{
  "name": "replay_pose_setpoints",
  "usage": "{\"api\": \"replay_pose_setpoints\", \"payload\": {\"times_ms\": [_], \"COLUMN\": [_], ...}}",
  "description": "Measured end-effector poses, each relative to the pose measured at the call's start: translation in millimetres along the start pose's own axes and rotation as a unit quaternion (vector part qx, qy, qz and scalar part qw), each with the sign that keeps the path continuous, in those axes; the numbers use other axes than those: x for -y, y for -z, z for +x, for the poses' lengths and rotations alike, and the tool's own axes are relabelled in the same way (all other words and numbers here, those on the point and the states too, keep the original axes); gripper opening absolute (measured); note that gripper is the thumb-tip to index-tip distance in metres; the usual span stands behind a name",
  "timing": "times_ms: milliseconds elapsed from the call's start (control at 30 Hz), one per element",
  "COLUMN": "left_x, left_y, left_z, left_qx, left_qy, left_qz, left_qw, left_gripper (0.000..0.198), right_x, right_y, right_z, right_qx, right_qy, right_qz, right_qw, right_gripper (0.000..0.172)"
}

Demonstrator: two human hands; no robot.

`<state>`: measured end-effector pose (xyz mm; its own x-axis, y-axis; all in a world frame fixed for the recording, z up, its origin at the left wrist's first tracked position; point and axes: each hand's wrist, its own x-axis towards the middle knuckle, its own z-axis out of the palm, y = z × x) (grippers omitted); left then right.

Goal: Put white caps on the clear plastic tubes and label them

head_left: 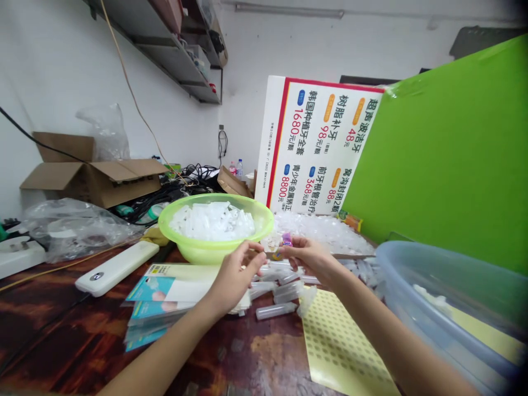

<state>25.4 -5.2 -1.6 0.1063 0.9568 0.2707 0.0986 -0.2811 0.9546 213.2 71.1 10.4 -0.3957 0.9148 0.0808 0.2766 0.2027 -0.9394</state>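
Filling the view at 2 o'clock, a bright green board (pixel 437 165) leans beside a printed dental price poster (pixel 317 143) at 12 o'clock. An open cardboard box (pixel 94 181) sits at 10 o'clock on the dark wooden desk (pixel 53 330), and a clear blue plastic basin (pixel 437 308) rests at 4 o'clock. Near the centre, a lime-green plastic basin (pixel 214 253) holds a heap of white plastic tubes (pixel 210 221). A stack of leaflets (pixel 165 291) lies at 7 o'clock, a yellow dotted sticker sheet (pixel 342 341) at 5 o'clock, and loose clear plastic tubes (pixel 276 311) at 6 o'clock. At the centre, just beside the green basin, the right hand (pixel 309 256) pinches a small pink-and-yellow item (pixel 285 245) between its fingers. The left hand (pixel 237 275) is curled just beside it, apart from the right; whether it grips anything, I cannot tell.
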Motion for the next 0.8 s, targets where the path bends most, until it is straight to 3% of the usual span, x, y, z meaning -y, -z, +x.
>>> {"api": "replay_pose_setpoints", "payload": {"times_ms": [67, 233, 433, 633, 800], "left_x": [-5, -12, -13, -15, -14], "left_y": [4.8, 5.2, 4.5, 6.3, 8.8], "left_z": [-1, -8, -8, -9, -7], "left_qx": [-0.015, -0.007, -0.013, -0.025, -0.045], "left_qy": [-0.026, -0.075, -0.068, -0.068, -0.068], "left_qz": [0.017, 0.05, 0.067, 0.071, 0.091], "left_qw": [0.999, 0.996, 0.995, 0.995, 0.993], "left_gripper": [0.029, 0.026, 0.024, 0.023, 0.023], "right_x": [-9, -19, -33, -39, -42], "right_y": [-2, -22, -42, -39, -33], "right_z": [16, 42, 59, 60, 63], "right_qx": [-0.027, -0.018, -0.08, -0.028, -0.006], "right_qy": [-0.008, 0.015, 0.075, 0.123, 0.157], "right_qz": [-0.038, -0.145, -0.303, -0.371, -0.37], "right_qw": [0.999, 0.989, 0.947, 0.92, 0.916], "right_gripper": [0.018, 0.008, 0.01, 0.016, 0.013]}}
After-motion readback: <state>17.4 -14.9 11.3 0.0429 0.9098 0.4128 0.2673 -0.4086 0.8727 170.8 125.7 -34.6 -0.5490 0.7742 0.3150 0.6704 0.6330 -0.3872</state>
